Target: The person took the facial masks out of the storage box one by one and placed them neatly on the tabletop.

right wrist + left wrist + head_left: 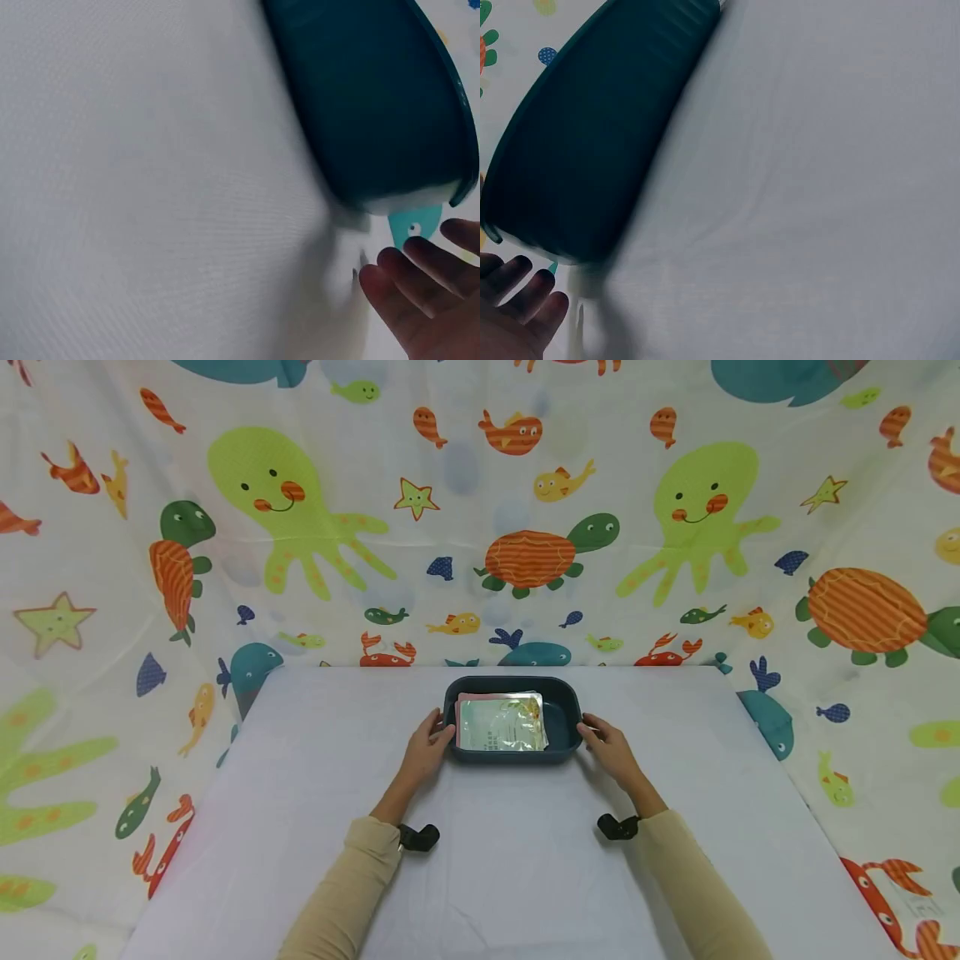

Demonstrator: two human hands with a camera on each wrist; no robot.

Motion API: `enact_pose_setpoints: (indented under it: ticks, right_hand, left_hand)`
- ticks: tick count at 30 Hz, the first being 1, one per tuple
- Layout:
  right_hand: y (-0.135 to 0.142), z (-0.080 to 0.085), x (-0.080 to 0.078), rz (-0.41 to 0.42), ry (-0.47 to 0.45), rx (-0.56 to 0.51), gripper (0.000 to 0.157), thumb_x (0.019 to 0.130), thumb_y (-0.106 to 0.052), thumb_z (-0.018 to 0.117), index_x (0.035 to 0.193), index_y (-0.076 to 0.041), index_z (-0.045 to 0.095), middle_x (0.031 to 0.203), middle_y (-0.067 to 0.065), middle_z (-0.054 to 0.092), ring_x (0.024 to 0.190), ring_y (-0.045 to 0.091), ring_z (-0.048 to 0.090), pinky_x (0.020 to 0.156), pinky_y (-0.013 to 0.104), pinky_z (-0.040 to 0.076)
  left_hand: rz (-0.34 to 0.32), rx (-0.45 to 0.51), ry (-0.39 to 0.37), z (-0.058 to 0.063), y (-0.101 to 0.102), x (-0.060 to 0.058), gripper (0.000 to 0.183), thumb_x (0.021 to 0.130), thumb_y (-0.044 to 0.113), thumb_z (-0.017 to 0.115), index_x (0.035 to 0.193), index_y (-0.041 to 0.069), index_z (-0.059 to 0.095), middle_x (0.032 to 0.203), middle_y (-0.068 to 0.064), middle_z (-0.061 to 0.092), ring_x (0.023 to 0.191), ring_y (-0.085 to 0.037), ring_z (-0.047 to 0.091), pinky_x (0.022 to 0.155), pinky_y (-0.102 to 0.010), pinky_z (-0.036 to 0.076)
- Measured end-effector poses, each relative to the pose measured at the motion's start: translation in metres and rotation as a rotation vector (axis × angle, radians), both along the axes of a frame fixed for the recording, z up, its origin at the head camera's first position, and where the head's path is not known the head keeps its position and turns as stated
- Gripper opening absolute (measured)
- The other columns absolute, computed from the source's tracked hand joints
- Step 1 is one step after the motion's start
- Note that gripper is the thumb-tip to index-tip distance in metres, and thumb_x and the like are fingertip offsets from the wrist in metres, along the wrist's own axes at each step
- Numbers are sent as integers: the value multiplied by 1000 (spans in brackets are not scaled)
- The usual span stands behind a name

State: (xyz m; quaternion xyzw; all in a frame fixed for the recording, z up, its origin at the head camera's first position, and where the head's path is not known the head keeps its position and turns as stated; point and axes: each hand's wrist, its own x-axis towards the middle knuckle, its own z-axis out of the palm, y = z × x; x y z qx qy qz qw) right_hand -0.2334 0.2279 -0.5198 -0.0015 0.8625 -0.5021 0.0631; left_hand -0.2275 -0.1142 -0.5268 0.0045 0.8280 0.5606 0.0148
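A dark teal rectangular tray [561, 727] lies at the far side of the table, its long sides running left to right. Inside it, toward the left, is a small stack of flat foil packets [501, 723], pale green on top with a pink edge showing beneath. My left hand [427, 747] is at the tray's left end, thumb by the rim. At the right end is my right hand [609, 745], its fingertips close to the rim. Both wrist views show the fingers [534, 292] and fingers [420, 270] extended and spread beside the tray's ends, not curled round it.
A white cloth covers the table [517, 852]. Behind and at both sides hangs a curtain [465, 527] printed with sea animals, meeting the table's far edge just behind the tray. Each wrist wears a small black camera [418, 837].
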Motion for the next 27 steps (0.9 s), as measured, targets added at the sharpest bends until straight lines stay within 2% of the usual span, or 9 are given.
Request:
enact_pose_setpoints:
  ticks: [4,6,9,16,22,27]
  right_hand:
    - [-3,-1,3,-14,-22,-27,60,102,-39,48,146,1,39,141,24,52,107,34,61,93,38,50]
    - [-5,-2,4,-17,-26,-44,60,102,-38,49,146,1,39,138,25,54,104,32,63,92,37,52]
    - [-6,-4,5,-15,-13,-72,57,102,-34,49,146,3,39,139,26,52,106,31,63,93,35,54]
    - [-7,-6,10,-24,21,-184,53,103,-24,49,146,5,38,145,26,47,116,35,58,82,15,53]
    - [-8,-8,10,-12,1,-325,52,104,-19,44,148,6,32,151,27,37,129,41,50,86,18,54]
    - [-11,-9,8,-17,-23,-366,51,104,-15,44,149,5,31,153,26,35,132,40,46,85,15,53]
  left_hand:
    - [1,11,14,-4,0,2,58,103,23,48,150,-4,28,151,-24,39,138,-37,42,112,-48,38]
    - [4,12,22,-5,1,4,55,104,23,46,149,-4,31,150,-25,40,138,-37,42,112,-49,38]
    - [7,18,25,-6,2,5,52,104,23,45,148,-3,35,149,-24,43,137,-38,43,113,-50,37]
    - [20,10,15,-7,4,7,50,104,24,44,146,0,39,148,-22,44,138,-37,42,115,-52,33]
    - [39,17,8,-5,3,5,49,103,23,45,146,1,40,147,-21,46,137,-36,43,115,-52,33]
    - [48,15,0,-4,0,4,48,103,23,44,147,1,40,148,-21,45,137,-36,43,115,-51,33]
